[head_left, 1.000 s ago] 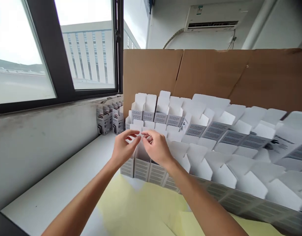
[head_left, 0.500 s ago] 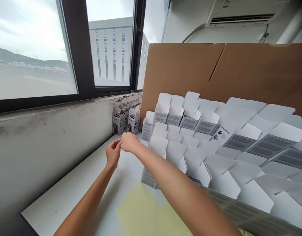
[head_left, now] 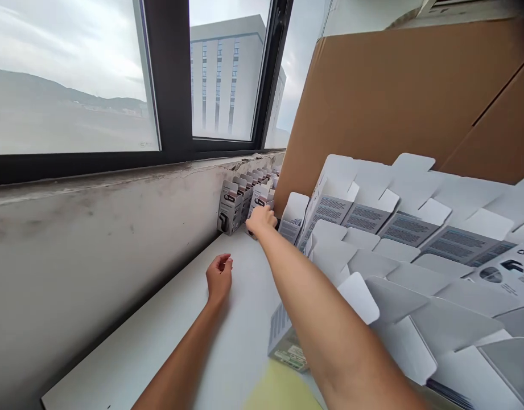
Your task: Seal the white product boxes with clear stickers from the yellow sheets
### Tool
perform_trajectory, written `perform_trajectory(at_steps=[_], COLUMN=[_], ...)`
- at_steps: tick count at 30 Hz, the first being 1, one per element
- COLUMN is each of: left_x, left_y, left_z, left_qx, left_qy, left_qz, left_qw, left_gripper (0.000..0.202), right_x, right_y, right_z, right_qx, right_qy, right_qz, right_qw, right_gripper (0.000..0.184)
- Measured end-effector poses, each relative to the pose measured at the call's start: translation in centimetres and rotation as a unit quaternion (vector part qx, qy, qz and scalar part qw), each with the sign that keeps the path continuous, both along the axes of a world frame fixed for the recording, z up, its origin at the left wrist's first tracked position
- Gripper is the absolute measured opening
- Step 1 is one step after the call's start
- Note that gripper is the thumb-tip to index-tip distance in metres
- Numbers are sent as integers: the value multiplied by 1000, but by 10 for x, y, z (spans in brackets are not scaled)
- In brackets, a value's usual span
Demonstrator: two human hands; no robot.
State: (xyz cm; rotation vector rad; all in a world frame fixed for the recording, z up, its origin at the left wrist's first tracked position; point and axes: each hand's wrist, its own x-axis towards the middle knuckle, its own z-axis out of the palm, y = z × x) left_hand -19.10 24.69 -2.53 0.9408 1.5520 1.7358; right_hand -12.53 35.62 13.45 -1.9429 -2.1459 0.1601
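Observation:
My right hand [head_left: 260,221] reaches far forward to the row of printed retail boxes [head_left: 244,202] standing along the wall under the window. It is at the foot of the nearest boxes, and its fingertips are partly hidden, so I cannot tell if it holds anything. My left hand [head_left: 219,279] rests on the white tabletop [head_left: 168,336], its fingers loosely curled with nothing visible in them.
Several open white paperboard cartons [head_left: 407,245] with grey printed panels stand in tilted rows to the right, backed by a tan cardboard sheet [head_left: 385,97]. A carton [head_left: 287,341] and a pale yellow sheet [head_left: 283,390] lie near my right forearm. A dark-framed window [head_left: 172,74] is above the wall.
My hands have separated. The right hand has moved forward to the row of boxes, and the left has dropped to the tabletop. The view has swung to the left along the window wall.

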Motion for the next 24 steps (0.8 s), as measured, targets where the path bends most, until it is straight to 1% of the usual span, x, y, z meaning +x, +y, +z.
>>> perform_trajectory(at_steps=[1, 3, 5, 6, 8, 12, 15, 17, 21, 24], left_x=[3, 11, 20, 23, 29, 29, 27, 27, 30, 34], left_y=[-1, -5, -10, -12, -15, -18, -20, -22, -26, -29], left_z=[2, 7, 12, 14, 17, 20, 25, 30, 36, 37], left_qx=[-1, 2, 2, 0, -8, -29, -58, -79, -88, -76], left_qy=[5, 11, 11, 8, 1, -14, -33, -41, -17, 20], left_qz=[-35, -145, -273, -325, -397, -482, -551, -586, -619, -627], left_qw=[999, 989, 962, 946, 918, 875, 832, 805, 780, 775], left_gripper=[43, 48, 54, 57, 61, 70, 76, 78, 78, 78], right_x=[2, 7, 10, 12, 13, 14, 16, 17, 20, 21], right_y=[6, 14, 19, 20, 23, 31, 33, 33, 27, 20], right_z=[1, 2, 1, 0, -2, -3, -2, -2, 0, 5], right_qx=[4, 11, 17, 20, 24, 23, 14, 18, 38, 50], right_qy=[0, 0, 1, 2, 5, 10, 9, 3, -18, -31], right_qz=[-10, -24, -36, -39, -35, 9, 27, 36, 66, 83], right_qw=[1000, 1000, 999, 999, 999, 1000, 999, 999, 997, 995], right_gripper=[53, 53, 55, 55, 50, 36, 34, 33, 30, 30])
